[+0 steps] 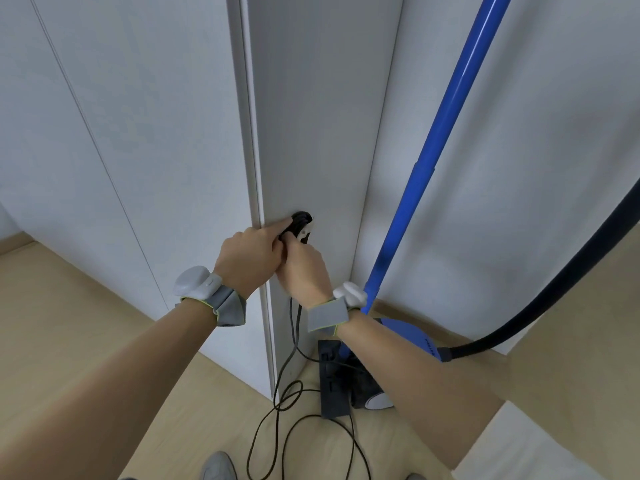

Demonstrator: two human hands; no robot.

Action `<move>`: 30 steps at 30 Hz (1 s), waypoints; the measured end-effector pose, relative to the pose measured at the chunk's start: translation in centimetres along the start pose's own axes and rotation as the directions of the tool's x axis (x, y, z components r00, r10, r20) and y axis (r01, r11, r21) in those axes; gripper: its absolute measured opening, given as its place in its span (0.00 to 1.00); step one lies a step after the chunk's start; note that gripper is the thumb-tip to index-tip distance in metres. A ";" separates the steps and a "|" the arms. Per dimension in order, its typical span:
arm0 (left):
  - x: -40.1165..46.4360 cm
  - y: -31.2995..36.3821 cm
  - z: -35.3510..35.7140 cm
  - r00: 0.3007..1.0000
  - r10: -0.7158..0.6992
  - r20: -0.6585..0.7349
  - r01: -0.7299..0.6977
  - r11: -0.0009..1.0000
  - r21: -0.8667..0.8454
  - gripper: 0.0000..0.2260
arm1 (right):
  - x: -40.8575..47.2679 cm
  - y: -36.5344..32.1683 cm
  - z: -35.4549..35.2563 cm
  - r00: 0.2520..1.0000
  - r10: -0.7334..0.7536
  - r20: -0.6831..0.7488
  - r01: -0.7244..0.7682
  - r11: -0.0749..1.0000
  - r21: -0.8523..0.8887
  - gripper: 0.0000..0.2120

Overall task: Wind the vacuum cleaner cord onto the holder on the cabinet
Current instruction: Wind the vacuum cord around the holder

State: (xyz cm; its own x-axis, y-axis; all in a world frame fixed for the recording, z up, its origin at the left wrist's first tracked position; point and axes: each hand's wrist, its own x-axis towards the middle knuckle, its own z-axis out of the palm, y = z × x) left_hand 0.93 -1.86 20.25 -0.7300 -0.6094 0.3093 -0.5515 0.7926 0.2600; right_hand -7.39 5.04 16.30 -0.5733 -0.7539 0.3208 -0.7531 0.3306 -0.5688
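Both hands (247, 252) (303, 268) at holder (306, 226), black cord (294, 386) looped on floor (104, 341)

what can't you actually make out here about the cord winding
- Holder, head view: mostly hidden by both hands; its shape and the number of cord turns are unreadable.
- Right hand: fingers face away, grip on the cord unclear.
- Cord on the floor: cut off by the bottom edge; the plug isn't visible.
- Vacuum cleaner: partly behind the right forearm.
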 end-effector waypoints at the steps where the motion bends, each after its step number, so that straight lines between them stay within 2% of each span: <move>1: 0.1 -0.1 0.3 1.000 -0.012 0.023 0.012 1.000 -0.017 0.23 | -0.3 0.2 0.4 1.000 -0.008 -0.008 0.008 1.000 -0.006 0.07; 4: 0.0 -0.1 0.6 0.999 -0.027 0.025 0.028 0.999 -0.028 0.24 | -1.2 1.1 1.4 0.998 -0.042 -0.054 0.041 0.999 -0.009 0.09; 7: -0.2 -0.1 0.6 0.999 -0.040 0.036 0.042 0.998 -0.038 0.25 | -2.1 2.2 2.5 0.999 -0.016 -0.038 0.020 0.995 0.099 0.10; 9: -0.2 -0.1 0.6 0.998 -0.053 0.042 0.055 0.997 -0.049 0.27 | -2.8 3.5 3.5 0.998 0.041 0.037 -0.047 0.977 0.206 0.11; 13: -0.3 -0.2 0.7 0.999 -0.044 0.024 0.045 0.998 -0.053 0.26 | -3.6 8.0 5.6 0.969 0.164 0.187 -0.213 0.934 0.286 0.12; 19: -0.4 -0.3 1.2 0.999 -0.029 0.034 0.029 1.000 -0.012 0.28 | -1.0 12.6 5.2 0.851 0.406 0.333 -0.502 0.816 0.286 0.14; 23: -0.2 -0.4 1.2 0.998 -0.047 0.040 0.049 0.998 -0.036 0.28 | 2.5 13.5 3.2 0.819 0.479 0.315 -0.556 0.800 0.227 0.19; 25: -0.2 -0.3 1.1 0.998 -0.050 0.049 0.053 0.997 -0.057 0.27 | 4.4 13.5 2.1 0.816 0.500 0.290 -0.570 0.780 0.258 0.19; 30: -0.2 -0.2 0.7 0.996 -0.049 0.075 0.055 0.994 -0.089 0.27 | 8.8 12.1 -0.8 0.731 0.583 0.356 -0.675 0.535 0.509 0.16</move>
State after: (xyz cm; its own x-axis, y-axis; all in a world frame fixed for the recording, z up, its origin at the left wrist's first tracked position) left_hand 0.89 -1.89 19.52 -0.7306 -0.6441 0.2266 -0.5530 0.7528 0.3570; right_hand -21.80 2.81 12.84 -0.7428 -0.5602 -0.3667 0.1481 0.3966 -0.9060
